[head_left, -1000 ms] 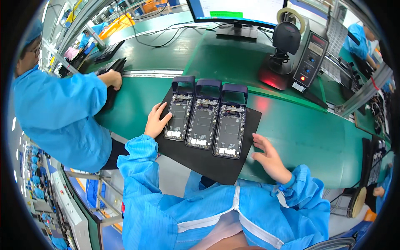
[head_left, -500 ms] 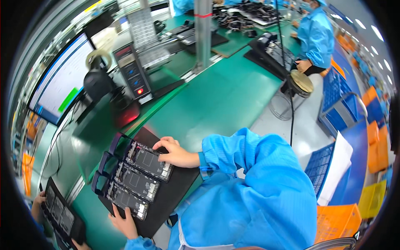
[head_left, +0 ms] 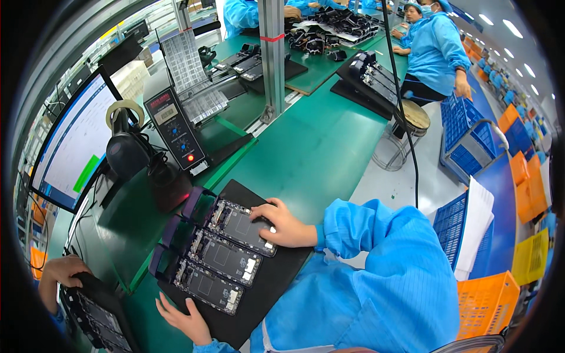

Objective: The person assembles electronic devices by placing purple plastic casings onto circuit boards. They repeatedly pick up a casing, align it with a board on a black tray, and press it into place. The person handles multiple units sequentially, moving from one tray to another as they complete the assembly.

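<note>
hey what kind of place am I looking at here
Most likely an electronics assembly line in a factory. Three opened phone bodies lie on a black tray on a long green workbench, and co-workers in blue cleanroom smocks sit at further stations.

An electronics factory line: green workbenches, blue-gowned workers, opened phones, monitor.

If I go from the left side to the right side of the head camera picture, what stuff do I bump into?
Computer monitor → black scanner on its stand → three opened phones on a black tray → right hand → blue crate → orange basket.
</note>
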Action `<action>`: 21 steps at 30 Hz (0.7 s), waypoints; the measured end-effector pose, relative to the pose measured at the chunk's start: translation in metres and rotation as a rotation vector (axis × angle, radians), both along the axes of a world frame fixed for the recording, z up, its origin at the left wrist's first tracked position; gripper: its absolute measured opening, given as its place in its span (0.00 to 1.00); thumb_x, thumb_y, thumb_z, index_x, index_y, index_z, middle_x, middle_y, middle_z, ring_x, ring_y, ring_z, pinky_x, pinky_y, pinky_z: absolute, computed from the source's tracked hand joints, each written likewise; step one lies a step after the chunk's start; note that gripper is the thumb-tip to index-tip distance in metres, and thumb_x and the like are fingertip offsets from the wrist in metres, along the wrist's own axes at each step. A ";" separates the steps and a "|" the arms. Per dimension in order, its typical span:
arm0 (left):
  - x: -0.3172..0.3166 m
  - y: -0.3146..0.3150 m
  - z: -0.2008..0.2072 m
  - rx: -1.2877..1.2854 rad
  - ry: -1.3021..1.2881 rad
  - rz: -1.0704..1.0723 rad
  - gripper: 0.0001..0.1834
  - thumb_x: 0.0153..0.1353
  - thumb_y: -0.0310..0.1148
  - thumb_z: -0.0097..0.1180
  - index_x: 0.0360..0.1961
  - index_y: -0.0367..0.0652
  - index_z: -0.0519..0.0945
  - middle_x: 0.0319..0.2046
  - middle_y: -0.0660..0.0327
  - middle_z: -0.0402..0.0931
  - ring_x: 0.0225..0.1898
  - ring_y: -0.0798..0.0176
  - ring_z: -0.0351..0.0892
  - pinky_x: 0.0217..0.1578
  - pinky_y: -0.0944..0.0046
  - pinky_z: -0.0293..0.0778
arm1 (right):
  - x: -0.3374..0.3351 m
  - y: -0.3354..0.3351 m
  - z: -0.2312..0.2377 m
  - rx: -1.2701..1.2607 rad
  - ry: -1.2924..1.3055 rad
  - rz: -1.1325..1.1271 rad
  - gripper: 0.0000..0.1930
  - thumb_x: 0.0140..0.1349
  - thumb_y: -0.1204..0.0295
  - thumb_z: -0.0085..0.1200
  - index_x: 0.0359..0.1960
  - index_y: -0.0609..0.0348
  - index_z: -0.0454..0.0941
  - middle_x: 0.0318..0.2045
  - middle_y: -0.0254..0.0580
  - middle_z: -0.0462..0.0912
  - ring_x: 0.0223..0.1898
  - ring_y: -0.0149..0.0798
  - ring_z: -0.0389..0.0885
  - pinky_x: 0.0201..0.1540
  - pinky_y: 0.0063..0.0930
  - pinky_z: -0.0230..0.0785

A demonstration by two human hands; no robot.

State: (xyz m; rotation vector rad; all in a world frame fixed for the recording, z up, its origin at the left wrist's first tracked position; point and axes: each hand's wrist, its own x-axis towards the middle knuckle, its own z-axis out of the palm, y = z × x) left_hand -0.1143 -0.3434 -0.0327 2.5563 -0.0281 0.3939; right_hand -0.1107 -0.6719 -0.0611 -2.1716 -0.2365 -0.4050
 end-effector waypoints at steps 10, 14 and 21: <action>0.071 -0.019 0.003 -0.301 0.015 -0.270 0.33 0.51 0.28 0.48 0.58 0.38 0.52 0.58 0.49 0.49 0.60 0.49 0.47 0.59 0.55 0.42 | -0.006 -0.008 0.010 0.045 0.056 0.156 0.10 0.48 0.68 0.48 0.34 0.52 0.74 0.34 0.32 0.77 0.47 0.40 0.67 0.57 0.47 0.44; 0.077 -0.024 0.007 -0.072 -0.064 -0.250 0.30 0.50 0.31 0.50 0.56 0.39 0.57 0.58 0.49 0.50 0.59 0.48 0.49 0.57 0.54 0.46 | 0.011 0.000 0.027 -0.142 0.177 0.051 0.15 0.48 0.66 0.49 0.40 0.48 0.71 0.31 0.33 0.74 0.47 0.41 0.65 0.52 0.47 0.49; 0.120 -0.035 0.040 0.363 -0.122 -0.559 0.31 0.45 0.36 0.56 0.53 0.42 0.65 0.35 0.53 0.72 0.36 0.50 0.68 0.39 0.57 0.62 | 0.104 0.043 0.057 -0.422 -0.178 0.176 0.30 0.40 0.53 0.57 0.45 0.53 0.67 0.45 0.44 0.64 0.52 0.49 0.58 0.44 0.47 0.57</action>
